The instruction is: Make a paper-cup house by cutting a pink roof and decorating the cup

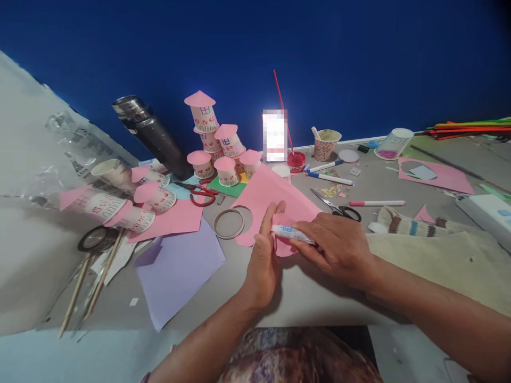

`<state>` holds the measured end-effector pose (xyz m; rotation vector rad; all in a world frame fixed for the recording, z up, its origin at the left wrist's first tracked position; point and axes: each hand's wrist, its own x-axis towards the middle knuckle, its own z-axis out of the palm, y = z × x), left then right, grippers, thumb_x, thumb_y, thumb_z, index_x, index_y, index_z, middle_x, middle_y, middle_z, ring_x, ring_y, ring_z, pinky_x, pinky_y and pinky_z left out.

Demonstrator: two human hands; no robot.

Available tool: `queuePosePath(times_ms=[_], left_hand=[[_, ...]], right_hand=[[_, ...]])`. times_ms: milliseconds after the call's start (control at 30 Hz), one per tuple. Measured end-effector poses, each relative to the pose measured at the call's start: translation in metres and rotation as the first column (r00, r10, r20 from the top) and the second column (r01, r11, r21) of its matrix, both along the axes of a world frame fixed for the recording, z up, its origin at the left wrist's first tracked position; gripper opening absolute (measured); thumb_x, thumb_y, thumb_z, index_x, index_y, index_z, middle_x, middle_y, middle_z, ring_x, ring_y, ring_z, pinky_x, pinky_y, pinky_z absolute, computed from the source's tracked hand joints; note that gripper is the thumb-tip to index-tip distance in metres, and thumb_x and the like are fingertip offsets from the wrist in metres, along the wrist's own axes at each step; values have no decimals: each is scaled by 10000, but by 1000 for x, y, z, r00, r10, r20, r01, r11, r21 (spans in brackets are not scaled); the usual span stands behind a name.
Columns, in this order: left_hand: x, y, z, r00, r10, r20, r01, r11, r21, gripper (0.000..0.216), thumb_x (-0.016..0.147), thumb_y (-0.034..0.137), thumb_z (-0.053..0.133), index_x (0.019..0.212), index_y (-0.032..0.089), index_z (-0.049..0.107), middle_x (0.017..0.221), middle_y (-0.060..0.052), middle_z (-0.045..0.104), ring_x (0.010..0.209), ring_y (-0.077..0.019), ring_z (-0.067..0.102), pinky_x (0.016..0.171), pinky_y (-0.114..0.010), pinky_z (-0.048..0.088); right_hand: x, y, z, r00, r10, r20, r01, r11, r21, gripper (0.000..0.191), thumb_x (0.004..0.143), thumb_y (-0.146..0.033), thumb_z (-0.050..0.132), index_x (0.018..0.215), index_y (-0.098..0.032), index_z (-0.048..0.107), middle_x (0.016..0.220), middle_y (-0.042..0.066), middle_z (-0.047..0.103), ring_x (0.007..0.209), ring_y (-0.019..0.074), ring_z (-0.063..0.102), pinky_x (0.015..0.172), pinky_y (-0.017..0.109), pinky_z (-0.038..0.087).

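Plain pink paper point(273, 189), blue-printed white tube point(290, 232), lilac sheet point(183, 271), deep-blue wall point(159, 42)

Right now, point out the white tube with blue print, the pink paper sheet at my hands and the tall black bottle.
White tube with blue print point(288, 232), head view: its printed side.
Pink paper sheet point(275, 187), head view: its upper half.
Tall black bottle point(155, 136), head view: middle of its body.

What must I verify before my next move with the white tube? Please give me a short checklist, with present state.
1. White tube in the right hand: ok.
2. Left hand touching the pink paper: ok.
3. Tube's cap off: cannot tell.
4. Red-handled scissors apart from both hands: ok.
5. Red pot covered: not ok; it is open, with a red stick standing in it.
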<state>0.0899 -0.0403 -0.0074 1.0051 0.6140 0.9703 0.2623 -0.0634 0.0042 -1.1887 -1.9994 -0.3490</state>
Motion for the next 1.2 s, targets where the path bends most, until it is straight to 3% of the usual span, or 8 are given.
queuePosePath(times_ms=[167,300,433,567,667,833,1067,1200], left_hand=[[-3,-3,-15,999,12,-49,-6,993,120,809,966,797,441,1658,386,362,1804,-11,233,1676,-296,161,1364,-465,169],[-3,-5,-13,1000,-4,-9,5,994,110,790,959,779,492,1636,379,412,1804,3,230,1676,-270,170,1362,-415,191],[-2,4,0,996,44,71,-34,989,-144,766,897,796,595,1496,319,603,1718,-46,436,1621,-290,335,1317,-426,316],[-3,21,9,994,49,95,0,890,-457,648,941,714,621,1209,139,749,1409,-191,710,1391,-359,614,1127,-488,534],[-3,27,9,994,25,106,32,861,-508,457,936,533,730,1085,102,769,1226,-187,776,1230,-339,704,1025,-450,587],[-2,27,4,998,28,58,-1,908,-420,271,856,377,791,975,133,800,1090,-121,795,1079,-268,717,909,-343,582],[-16,32,5,941,147,-306,-203,966,-160,249,848,448,752,912,211,710,866,3,654,806,-147,598,713,-251,486],[-24,29,7,821,123,-557,-94,992,79,288,895,460,677,772,211,602,788,8,600,758,-158,558,716,-286,442]], right_hand=[[5,2,-2,998,-61,-11,61,998,-4,312,1087,-369,560,1003,-151,768,678,38,702,607,184,589,610,341,346],[12,6,-3,996,-93,-16,93,996,10,328,1093,-393,547,1028,-155,763,668,32,696,610,182,594,614,337,345],[14,9,-4,1000,-2,11,2,1000,16,262,1087,-358,572,1075,-159,743,746,41,738,657,185,603,645,333,381],[13,10,-7,988,135,70,-133,991,-31,206,1068,-312,607,1128,-155,728,806,48,753,712,195,596,691,331,426],[13,10,-8,980,181,88,-176,983,-54,180,1061,-265,604,1140,-159,727,832,59,750,734,208,581,689,340,424],[13,10,-8,980,169,109,-163,985,-62,175,1060,-235,586,1083,-158,743,778,53,710,724,205,552,679,338,418],[15,9,-6,983,148,105,-144,989,-42,161,1043,-264,641,1115,-168,749,813,52,745,734,198,600,701,338,452],[16,10,-5,990,122,71,-118,991,-57,215,1041,-283,656,1183,-144,738,864,67,777,747,203,629,715,348,470]])
